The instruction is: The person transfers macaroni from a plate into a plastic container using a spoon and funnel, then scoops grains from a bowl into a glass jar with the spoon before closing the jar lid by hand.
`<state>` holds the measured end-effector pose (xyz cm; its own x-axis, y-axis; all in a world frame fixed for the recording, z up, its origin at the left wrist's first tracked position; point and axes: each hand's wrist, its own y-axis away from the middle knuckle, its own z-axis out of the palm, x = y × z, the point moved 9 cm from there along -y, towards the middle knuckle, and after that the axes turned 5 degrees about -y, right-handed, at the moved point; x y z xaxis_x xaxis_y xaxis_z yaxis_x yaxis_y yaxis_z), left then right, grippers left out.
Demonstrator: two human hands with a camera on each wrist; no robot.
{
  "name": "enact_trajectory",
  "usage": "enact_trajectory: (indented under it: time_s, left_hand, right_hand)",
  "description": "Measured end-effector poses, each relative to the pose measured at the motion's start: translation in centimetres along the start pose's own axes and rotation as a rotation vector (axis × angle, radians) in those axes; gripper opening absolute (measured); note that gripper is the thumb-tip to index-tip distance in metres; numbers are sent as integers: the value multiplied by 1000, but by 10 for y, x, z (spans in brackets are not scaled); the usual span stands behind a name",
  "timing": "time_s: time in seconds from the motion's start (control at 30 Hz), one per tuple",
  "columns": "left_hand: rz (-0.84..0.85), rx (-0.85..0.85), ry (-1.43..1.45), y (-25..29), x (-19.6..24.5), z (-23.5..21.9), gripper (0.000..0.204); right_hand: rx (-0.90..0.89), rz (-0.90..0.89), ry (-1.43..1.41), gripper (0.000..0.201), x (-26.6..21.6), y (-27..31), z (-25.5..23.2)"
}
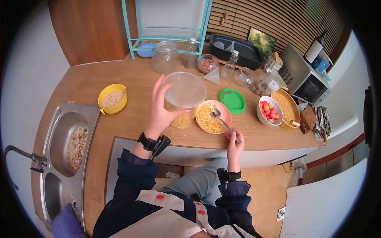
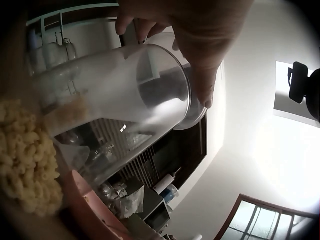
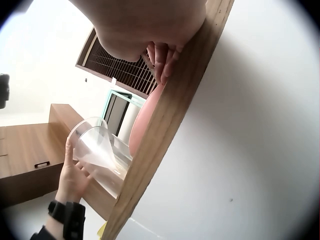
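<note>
A tall clear jar (image 1: 186, 95) stands on the counter, with macaroni (image 1: 181, 121) in its bottom. My left hand (image 1: 159, 112) holds it near the wide mouth, thumb on one side and fingers on the other. A cloudy cone shape shows inside the jar in the right wrist view. Beside it is a pink bowl (image 1: 228, 115) of macaroni. My right hand (image 1: 235, 143) pinches the handle of a metal spoon (image 1: 226, 125) whose tip is over the bowl with some macaroni on it. In the right wrist view the spoon is mostly hidden.
A green lid (image 1: 232, 101) lies behind the pink bowl. Left are a yellow container (image 1: 123, 97) and a steel sink (image 1: 55, 131). Behind stand a white funnel (image 1: 212, 75), glass jar (image 1: 165, 57) and bottles; a white fruit bowl (image 1: 274, 122), wicker basket (image 1: 291, 109) and microwave (image 1: 307, 77) stand right.
</note>
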<state>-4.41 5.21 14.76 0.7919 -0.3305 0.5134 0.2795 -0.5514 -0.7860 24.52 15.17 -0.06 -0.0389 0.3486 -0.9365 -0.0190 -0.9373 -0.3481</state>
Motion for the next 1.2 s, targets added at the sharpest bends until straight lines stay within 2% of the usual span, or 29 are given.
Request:
enact_trajectory:
  time_s: [0.03,0.1,0.2,0.53,0.6,0.63,0.7,0.8,1.2]
  left_hand:
    - [-1,1,-10,0,0,-1,75]
    - [-11,11,62,1,-4,0,48]
    - [-62,-17,173,-1,-18,6,38]
    - [-47,-11,105,-21,1,-11,39]
    - [-120,-106,102,-19,-9,0,39]
    - [-118,-104,99,-18,-7,0,39]
    - [5,0,83,-19,11,-13,39]
    - [-1,-22,-18,-22,17,-13,40]
    - [-40,-117,-22,-25,18,-11,41]
  right_hand:
    - [-6,3,-7,18,1,0,2]
    - [-5,17,-33,16,2,1,2]
    - [-2,3,-39,17,0,1,2]
    - [-27,-32,-20,16,-2,1,4]
    - [-21,-36,-42,16,-6,1,5]
    - [-22,-39,-45,16,-5,1,4]
    - [-15,-22,-7,16,-3,2,3]
    - [-26,-50,-21,16,-9,2,4]
    - [17,-25,-18,17,-1,0,1]
